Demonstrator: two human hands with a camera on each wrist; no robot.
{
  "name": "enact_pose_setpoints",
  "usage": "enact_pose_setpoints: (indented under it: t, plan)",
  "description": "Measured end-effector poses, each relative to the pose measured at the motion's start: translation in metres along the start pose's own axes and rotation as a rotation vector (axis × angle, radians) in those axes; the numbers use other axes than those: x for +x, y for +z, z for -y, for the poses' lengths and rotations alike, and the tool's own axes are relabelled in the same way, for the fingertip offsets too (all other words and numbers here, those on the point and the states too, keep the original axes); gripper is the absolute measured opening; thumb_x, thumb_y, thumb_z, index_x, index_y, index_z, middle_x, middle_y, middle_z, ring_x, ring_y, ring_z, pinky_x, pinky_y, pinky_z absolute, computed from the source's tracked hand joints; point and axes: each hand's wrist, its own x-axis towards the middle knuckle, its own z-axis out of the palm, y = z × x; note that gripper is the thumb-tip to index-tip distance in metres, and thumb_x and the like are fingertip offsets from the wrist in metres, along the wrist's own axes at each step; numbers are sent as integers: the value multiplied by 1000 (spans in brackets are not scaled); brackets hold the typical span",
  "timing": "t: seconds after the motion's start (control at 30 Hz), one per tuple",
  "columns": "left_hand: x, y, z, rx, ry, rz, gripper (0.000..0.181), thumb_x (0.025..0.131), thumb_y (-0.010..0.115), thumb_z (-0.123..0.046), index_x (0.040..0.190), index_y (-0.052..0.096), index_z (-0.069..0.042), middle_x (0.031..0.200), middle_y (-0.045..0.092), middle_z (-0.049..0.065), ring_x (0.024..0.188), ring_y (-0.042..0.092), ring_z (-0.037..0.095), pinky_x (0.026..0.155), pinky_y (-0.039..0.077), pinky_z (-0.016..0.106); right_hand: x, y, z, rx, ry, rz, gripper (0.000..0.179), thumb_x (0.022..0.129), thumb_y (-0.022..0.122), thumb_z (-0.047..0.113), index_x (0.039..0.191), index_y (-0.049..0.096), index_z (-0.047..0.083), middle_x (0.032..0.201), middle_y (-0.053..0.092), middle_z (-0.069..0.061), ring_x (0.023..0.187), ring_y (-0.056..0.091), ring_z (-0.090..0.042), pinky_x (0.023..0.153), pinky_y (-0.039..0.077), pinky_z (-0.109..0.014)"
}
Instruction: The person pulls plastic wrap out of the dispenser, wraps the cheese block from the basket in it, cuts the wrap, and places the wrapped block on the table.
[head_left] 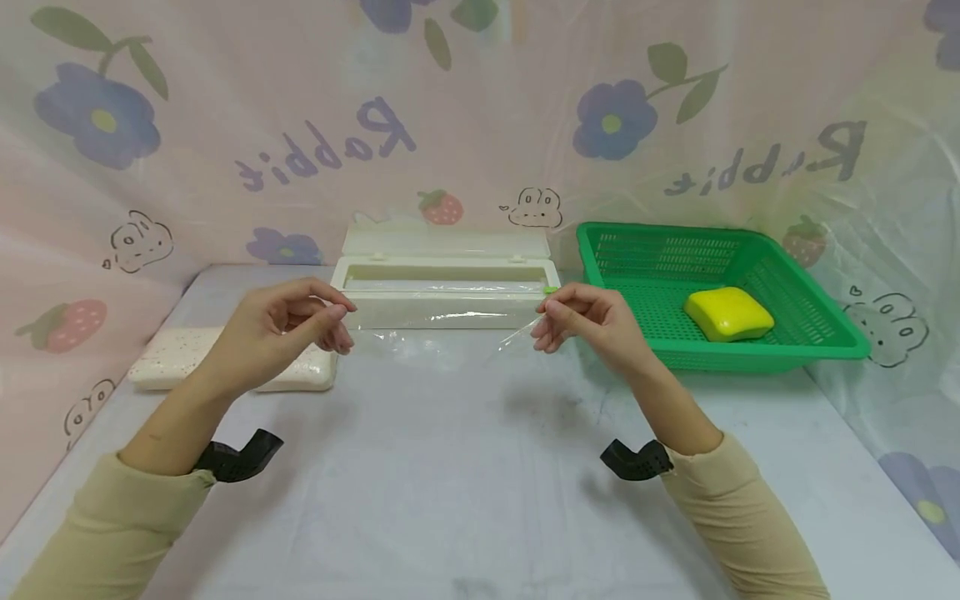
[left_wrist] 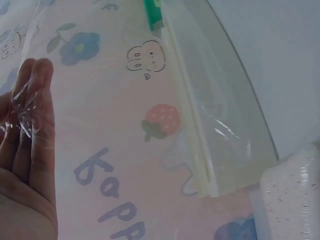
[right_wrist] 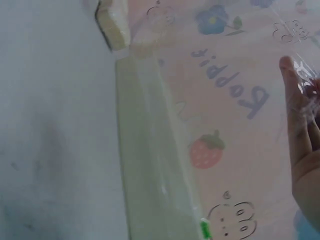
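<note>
A sheet of clear cling film [head_left: 427, 337] spans between my two hands, in front of a white cling film dispenser [head_left: 340, 273] whose lid [head_left: 450, 243] is raised. My left hand [head_left: 273, 325] pinches the film's left corner between thumb and fingers. At the opposite corner, my right hand [head_left: 596, 321] pinches it the same way, and the film is bunched at the fingers [right_wrist: 292, 95] in the right wrist view. The sheet looks continuous with film lying over the dispenser's front. A small green piece [head_left: 551, 290] sits at the dispenser's right end.
At the right, a green basket [head_left: 817, 321] holds a glossy yellow block [head_left: 729, 314]. A white speckled block [head_left: 168, 358] lies on the left, partly hidden behind my left forearm. A printed curtain [head_left: 465, 100] hangs around the white table [head_left: 435, 483].
</note>
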Motion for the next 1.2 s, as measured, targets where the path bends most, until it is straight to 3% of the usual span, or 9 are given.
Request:
enact_pose_setpoints:
  t: [0.1,0.2,0.37,0.6,0.73,0.83,1.03,1.2]
  plan:
    - [-3,2,7,-4,-56,62,13,94,55,3,105,62,0,74,70,8,68,69,20,65,56,26,-6,-2,-7,-23,125,50,10,96,55,5,97,64,2,83,73,-3,69,71,-21,63,58,-32]
    - [-5,6,14,-9,-109,114,15,95,54,1,109,59,2,76,70,10,71,69,21,67,57,29,-11,-2,-14,-47,196,89,10,96,55,7,99,64,4,84,73,-4,71,71,-23,64,59,-36]
    - [-10,13,25,-1,-175,168,16,96,53,-2,111,59,1,80,71,12,75,70,19,71,58,32,-16,-1,-25,-53,238,163,11,97,55,8,100,64,2,85,72,-9,74,71,-24,66,59,-39]
    - [-17,21,37,75,-275,191,17,95,52,-4,108,64,-6,79,72,3,81,69,20,76,55,28,-22,-4,-41,-53,275,238,16,98,53,7,100,61,-7,87,70,-20,75,69,-33,66,58,-42]
    - [-22,24,45,117,-293,232,15,96,54,-7,104,65,-10,79,72,4,82,67,16,78,51,27,-26,-5,-49,-62,288,280,17,98,53,6,101,60,-9,88,67,-26,75,67,-35,67,58,-42]
    - [-25,27,50,132,-281,286,15,96,54,-8,104,66,-11,80,73,6,83,67,15,79,49,27,-29,-4,-54,-71,307,300,20,97,53,6,101,59,-13,89,69,-21,78,68,-29,68,58,-41]
    - [-29,32,59,26,-285,426,17,97,51,-4,108,63,1,85,71,15,84,68,30,78,56,33,-34,-3,-60,-107,373,324,26,98,54,10,104,59,-15,92,70,-15,81,68,-21,72,57,-37]
    - [-33,34,64,21,-311,483,17,97,51,-5,106,64,1,86,71,11,82,68,25,76,56,31,-40,-3,-63,-137,431,371,24,97,55,14,105,62,-9,95,69,-17,81,66,-25,73,56,-36]
